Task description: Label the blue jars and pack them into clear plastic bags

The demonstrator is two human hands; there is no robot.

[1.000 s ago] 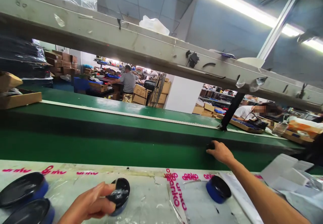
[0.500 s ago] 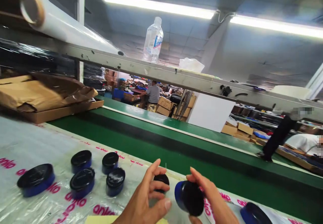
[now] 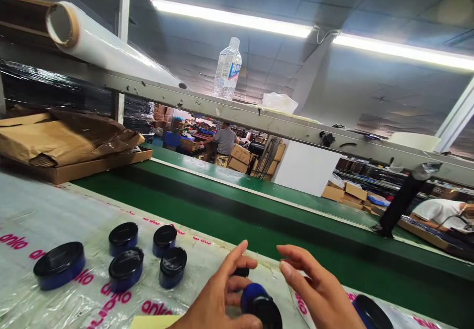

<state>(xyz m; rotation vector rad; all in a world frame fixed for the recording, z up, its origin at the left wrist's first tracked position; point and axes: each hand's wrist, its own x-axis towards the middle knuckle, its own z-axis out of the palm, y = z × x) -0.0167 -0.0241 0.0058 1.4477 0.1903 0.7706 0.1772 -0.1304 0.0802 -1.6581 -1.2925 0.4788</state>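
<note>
My left hand (image 3: pixel 218 299) is at the bottom centre, its fingers curled around a small black round object (image 3: pixel 241 271) that is mostly hidden. Just right of that palm, a round blue tin with a black lid (image 3: pixel 259 307) lies tilted, cut off by the frame's lower edge. My right hand (image 3: pixel 320 289) is open and holds nothing, its fingers a little apart beside that tin. Several similar tins, such as one (image 3: pixel 59 266) and another (image 3: pixel 126 269), stand on the printed plastic sheet (image 3: pixel 85 210) to the left. Another tin (image 3: pixel 370 313) lies at the lower right.
A yellow note (image 3: pixel 153 321) lies at the sheet's lower edge. Beyond the sheet runs a green conveyor belt (image 3: pixel 259 205). A cardboard tray with brown paper (image 3: pixel 66 143) sits at the left. Overhead, a beam carries a film roll (image 3: pixel 111 47) and a water bottle (image 3: pixel 227 69).
My right hand has let go of the blue tin and opened. The tin now sits lower, next to my left hand. The camera view has shifted only slightly.
</note>
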